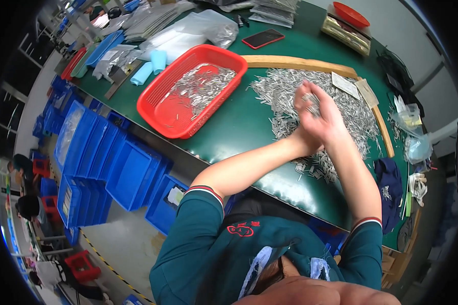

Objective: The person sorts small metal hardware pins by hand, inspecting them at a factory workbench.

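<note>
Head view: my right hand (318, 113) is cupped, partly closed around some metal pins (311, 104). My left hand (306, 141) is mostly hidden behind it, so I cannot tell its grip. More pins lie heaped on the desk (229, 129).

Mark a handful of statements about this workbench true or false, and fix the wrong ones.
1. The red basket has metal pieces in it. True.
2. The phone lies inside the basket. False: the phone lies on the green table, outside the basket.
3. A wooden strip runs along the far side of the pile. True.
4. The hands are wide apart. False: the left hand and right hand are close together at the pile.
5. Blue crates stand to the left of the table. True.
</note>
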Available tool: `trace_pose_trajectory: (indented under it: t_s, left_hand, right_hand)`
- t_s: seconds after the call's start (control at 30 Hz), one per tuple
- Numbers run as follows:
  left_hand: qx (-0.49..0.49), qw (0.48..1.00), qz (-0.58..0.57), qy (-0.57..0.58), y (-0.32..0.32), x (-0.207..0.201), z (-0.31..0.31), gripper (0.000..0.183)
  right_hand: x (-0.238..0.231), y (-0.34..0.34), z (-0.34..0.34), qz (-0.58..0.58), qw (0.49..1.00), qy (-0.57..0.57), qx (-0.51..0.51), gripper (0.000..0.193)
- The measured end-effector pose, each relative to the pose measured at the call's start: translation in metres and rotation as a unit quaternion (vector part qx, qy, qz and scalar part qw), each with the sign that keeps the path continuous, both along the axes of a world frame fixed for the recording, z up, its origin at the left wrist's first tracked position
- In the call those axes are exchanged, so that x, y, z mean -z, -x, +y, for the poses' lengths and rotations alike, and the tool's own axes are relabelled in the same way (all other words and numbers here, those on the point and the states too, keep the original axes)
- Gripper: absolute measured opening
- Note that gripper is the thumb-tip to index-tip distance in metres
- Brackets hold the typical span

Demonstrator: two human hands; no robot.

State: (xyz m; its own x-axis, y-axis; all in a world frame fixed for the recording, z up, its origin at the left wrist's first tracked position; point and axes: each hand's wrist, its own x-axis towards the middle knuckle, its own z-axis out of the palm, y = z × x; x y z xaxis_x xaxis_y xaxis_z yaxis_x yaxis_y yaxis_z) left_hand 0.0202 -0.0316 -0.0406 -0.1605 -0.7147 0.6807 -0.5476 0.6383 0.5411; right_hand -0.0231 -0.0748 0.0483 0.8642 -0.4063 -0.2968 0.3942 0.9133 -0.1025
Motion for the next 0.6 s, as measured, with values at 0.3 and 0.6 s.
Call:
trace_pose_trajectory:
  t_s: [0.3, 0.6]
  left_hand:
    - [0.071, 0.99, 0.109, -0.061, -0.005, -0.017, 0.01, 0.037]
    - [-0.039, 0.986, -0.152, 0.061, -0.006, -0.006, 0.01, 0.061]
  right_hand:
    - [-0.057, -0.166, 0.016, 0.209, 0.922, 0.304, -0.119, 0.068]
    - [-0.059, -0.073, -0.003, 0.076, 0.947, 0.301, -0.078, 0.046]
